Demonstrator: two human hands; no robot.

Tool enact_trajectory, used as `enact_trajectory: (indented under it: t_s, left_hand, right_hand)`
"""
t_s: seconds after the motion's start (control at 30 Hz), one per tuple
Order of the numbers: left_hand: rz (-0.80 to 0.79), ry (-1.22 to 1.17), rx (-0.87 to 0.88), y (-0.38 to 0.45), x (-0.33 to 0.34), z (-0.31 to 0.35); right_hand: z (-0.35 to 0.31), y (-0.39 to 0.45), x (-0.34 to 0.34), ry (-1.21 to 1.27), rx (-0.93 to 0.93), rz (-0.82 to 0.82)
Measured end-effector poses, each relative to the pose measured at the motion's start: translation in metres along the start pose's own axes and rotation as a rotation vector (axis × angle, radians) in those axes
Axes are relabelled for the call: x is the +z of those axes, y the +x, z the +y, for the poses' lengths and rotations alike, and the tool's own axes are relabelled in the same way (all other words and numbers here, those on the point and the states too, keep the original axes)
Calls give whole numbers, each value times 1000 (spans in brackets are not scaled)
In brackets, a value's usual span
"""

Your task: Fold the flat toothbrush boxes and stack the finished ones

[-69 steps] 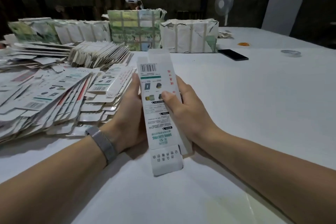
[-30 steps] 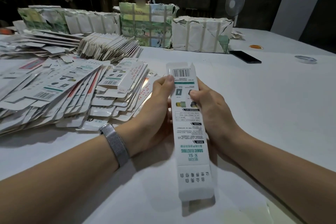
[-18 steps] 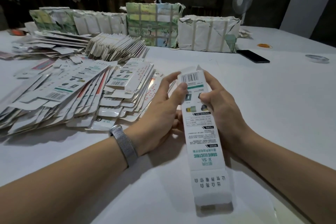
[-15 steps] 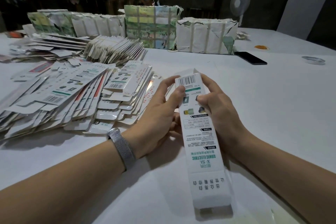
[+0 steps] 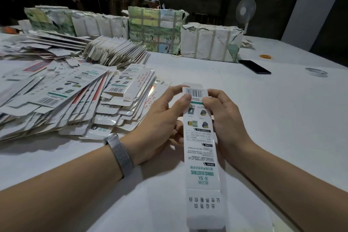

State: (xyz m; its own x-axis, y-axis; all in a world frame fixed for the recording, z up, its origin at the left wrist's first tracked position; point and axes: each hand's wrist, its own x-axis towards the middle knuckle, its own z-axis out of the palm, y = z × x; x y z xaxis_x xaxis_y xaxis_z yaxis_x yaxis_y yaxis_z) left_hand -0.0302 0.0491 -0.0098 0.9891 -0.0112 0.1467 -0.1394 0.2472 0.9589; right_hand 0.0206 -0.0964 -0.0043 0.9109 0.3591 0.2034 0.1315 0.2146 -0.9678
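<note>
A long white toothbrush box (image 5: 202, 158) with green print and a barcode at its far end is held up over the white table (image 5: 273, 118). My left hand (image 5: 162, 118) grips its left side, thumb pressing on the barcode end. My right hand (image 5: 224, 118) grips the right side, thumb beside the left thumb and fingers curled over the far end. The box's near end hangs open toward me. A wide heap of flat boxes (image 5: 62, 98) lies fanned out to the left of my left hand.
Wrapped bundles (image 5: 209, 43) stand in a row along the table's far side, with a fan of flat cartons (image 5: 114, 53) before them. A black phone (image 5: 257, 67), a tape ring (image 5: 316, 72) and an orange disc (image 5: 266, 56) lie at the right. A standing fan (image 5: 245, 9) is behind.
The flat box has been squared up into a tube and lowered toward me. Both hands slid to its far end, and the top flap, earlier standing up, is now folded down under my fingers.
</note>
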Motion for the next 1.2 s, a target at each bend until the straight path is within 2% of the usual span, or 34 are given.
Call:
enact_trajectory:
  t_s: [0.13, 0.5, 0.83, 1.2]
  left_hand:
    - [-14, -13, -20, 0, -1, 0]
    - [16, 15, -36, 5, -1, 1]
    - [8, 80, -41, 5, -2, 1]
    - [43, 54, -55, 4, 0, 6]
  right_hand:
    - [-2, -1, -1, 84, 26, -13]
    - [0, 2, -2, 83, 24, -31]
    - [6, 5, -6, 104, -79, -32]
    - [5, 4, -5, 103, -77, -39]
